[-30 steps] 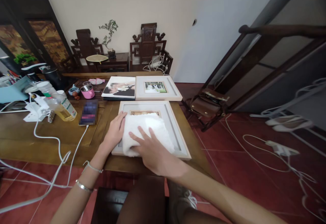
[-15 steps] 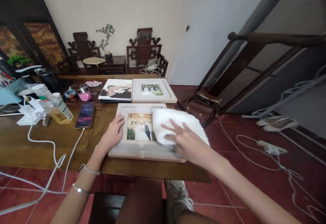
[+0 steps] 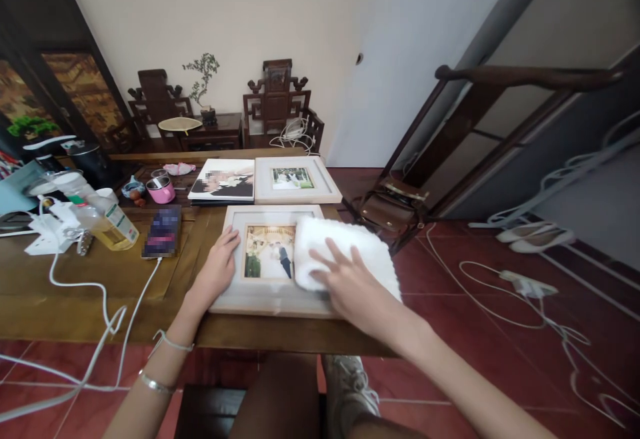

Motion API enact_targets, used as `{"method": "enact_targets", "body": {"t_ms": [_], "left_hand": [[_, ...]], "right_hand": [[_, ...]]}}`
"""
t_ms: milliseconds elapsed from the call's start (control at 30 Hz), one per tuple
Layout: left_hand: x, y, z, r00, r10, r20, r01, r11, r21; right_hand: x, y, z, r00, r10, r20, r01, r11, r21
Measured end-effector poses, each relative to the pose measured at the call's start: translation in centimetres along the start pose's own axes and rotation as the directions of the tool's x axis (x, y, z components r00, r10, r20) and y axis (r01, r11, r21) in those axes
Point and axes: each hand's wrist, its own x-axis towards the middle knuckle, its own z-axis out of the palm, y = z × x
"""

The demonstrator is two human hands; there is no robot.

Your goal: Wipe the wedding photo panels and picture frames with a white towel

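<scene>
A light wooden picture frame (image 3: 273,304) lies flat near the table's front edge, with a photo of a couple (image 3: 270,252) inside a pale mount. My left hand (image 3: 220,262) rests on the frame's left side, its fingers lying extended over the border. Across the right part of the frame is a white fluffy cloth (image 3: 373,242), which covers that side and hangs past its edge. My right hand (image 3: 345,279) presses flat on the cloth with fingers spread; its thumb is not clearly visible.
Behind lie a second picture frame (image 3: 325,189) and a photo album (image 3: 223,179). To the left are a phone (image 3: 163,232) on a charging cable, a bottle of yellow liquid (image 3: 117,229), a pink cup (image 3: 161,190) and a power strip (image 3: 50,226). A wooden chair (image 3: 425,139) stands at right.
My right hand and the cloth have shifted slightly left and down in view, along with a small camera shift. My left hand stays on the frame's left side.
</scene>
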Motion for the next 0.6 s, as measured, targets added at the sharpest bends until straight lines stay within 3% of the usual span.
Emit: {"method": "enact_targets", "body": {"t_ms": [133, 233, 500, 600], "left_hand": [[-0.1, 0.0, 0.1, 1.0, 0.005, 0.009, -0.005, 1.0, -0.014], [-0.1, 0.0, -0.1, 1.0, 0.01, 0.015, -0.009, 0.999, -0.039], [-0.2, -0.4, -0.2, 0.999, 0.033, 0.036, -0.03, 0.997, -0.068], [-0.1, -0.1, -0.3, 0.999, 0.026, 0.04, -0.023, 0.998, -0.058]], "right_hand": [[-4.6, -1.3, -1.6, 0.981, -0.101, 0.167, 0.076, 0.985, 0.153], [-3.9, -0.6, -2.0, 0.984, -0.095, 0.152, 0.061, 0.976, 0.21], [8.7, 3.0, -1.0, 0.992, 0.104, -0.065, -0.099, 0.992, 0.081], [12.4, 2.4, -1.1, 0.979, 0.054, -0.195, -0.053, 0.999, 0.006]]}}
